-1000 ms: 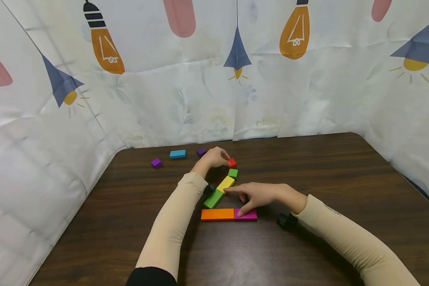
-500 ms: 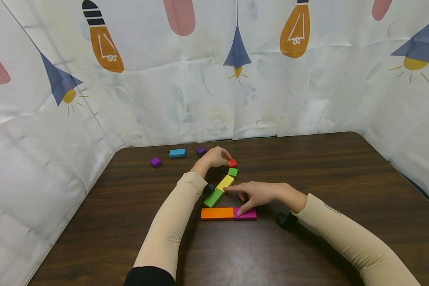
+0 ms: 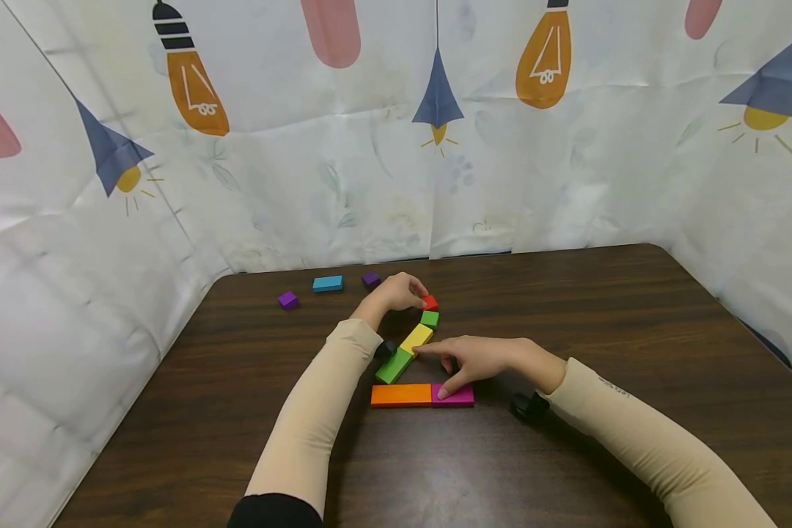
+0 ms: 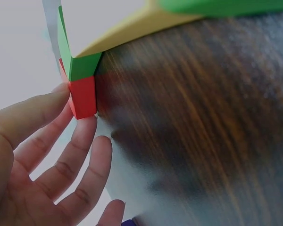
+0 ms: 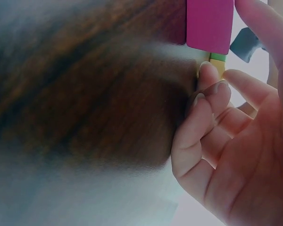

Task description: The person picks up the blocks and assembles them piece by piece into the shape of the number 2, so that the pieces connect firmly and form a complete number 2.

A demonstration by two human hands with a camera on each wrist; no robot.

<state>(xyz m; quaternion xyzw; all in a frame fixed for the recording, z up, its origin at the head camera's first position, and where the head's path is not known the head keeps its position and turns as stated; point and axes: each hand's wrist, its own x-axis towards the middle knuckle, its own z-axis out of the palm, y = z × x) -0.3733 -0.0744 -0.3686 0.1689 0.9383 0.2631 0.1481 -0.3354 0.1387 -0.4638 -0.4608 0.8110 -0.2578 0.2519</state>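
Note:
In the head view, my left hand (image 3: 396, 292) pinches a small red block (image 3: 431, 302) between thumb and fingers at the far end of a curved row. The left wrist view shows that red block (image 4: 84, 98) against a small green block (image 4: 85, 67). Nearer along the row lie a yellow block (image 3: 419, 336) and a longer green block (image 3: 392, 367). My right hand (image 3: 488, 357) touches the yellow block with its extended index finger. Its thumb rests on a magenta block (image 3: 463, 397), which lies end to end with an orange block (image 3: 401, 396). The other right fingers are bent.
Toward the back left of the brown table (image 3: 567, 293) lie a purple block (image 3: 288, 300), a blue block (image 3: 328, 284) and a dark purple block (image 3: 371, 279). A white printed curtain (image 3: 369, 183) hangs behind and beside the table.

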